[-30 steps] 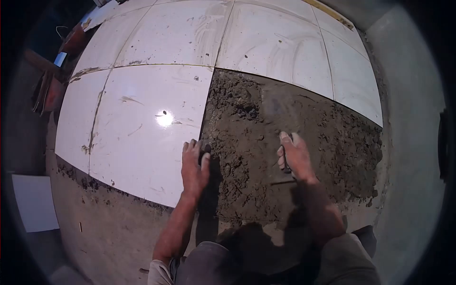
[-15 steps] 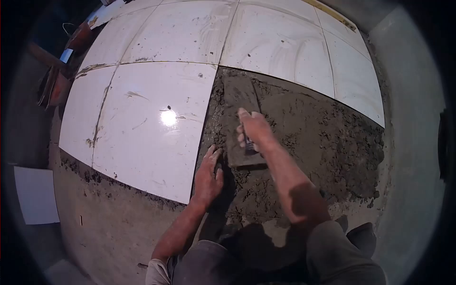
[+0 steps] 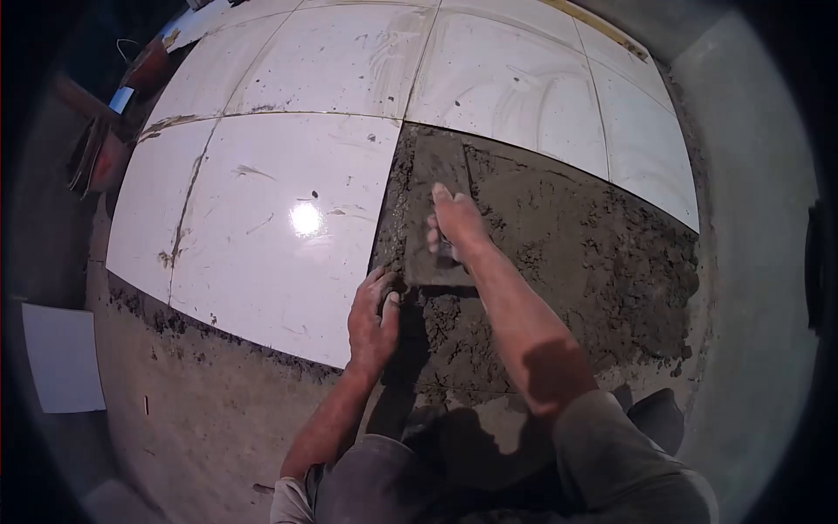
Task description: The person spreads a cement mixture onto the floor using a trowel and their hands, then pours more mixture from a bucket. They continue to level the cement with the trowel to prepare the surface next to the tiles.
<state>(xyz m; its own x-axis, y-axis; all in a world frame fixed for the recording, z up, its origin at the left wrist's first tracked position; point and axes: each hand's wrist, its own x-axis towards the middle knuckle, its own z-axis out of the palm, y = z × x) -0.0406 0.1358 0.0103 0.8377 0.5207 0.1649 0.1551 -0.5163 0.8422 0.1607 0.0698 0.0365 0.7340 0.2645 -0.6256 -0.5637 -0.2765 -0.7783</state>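
My right hand (image 3: 458, 223) is closed around the handle of a long, flat rectangular plastering float (image 3: 441, 275). The float's blade lies on the grey wet mortar (image 3: 559, 227), alongside the left tile's edge. Close to its near end, my left hand (image 3: 373, 327) rests at the edge of the glossy white tile (image 3: 253, 227). Its fingers are bent over the mortar strip and the thumb stands apart from them. I see no tool in the left hand. Mortar around the float is smoothed in places and crumbly to the right.
More white tiles (image 3: 506, 79) lie beyond the mortar, smeared and speckled with crumbs. A grey wall (image 3: 755, 262) runs along the right. A loose white piece (image 3: 63, 358) is at the lower left, and a reddish bucket (image 3: 109, 162) stands at the left. Bare floor (image 3: 209, 384) lies in front.
My right hand and the float have shifted slightly away from me and left. My left hand has moved a little left toward the tile edge, its fingers now more bent.
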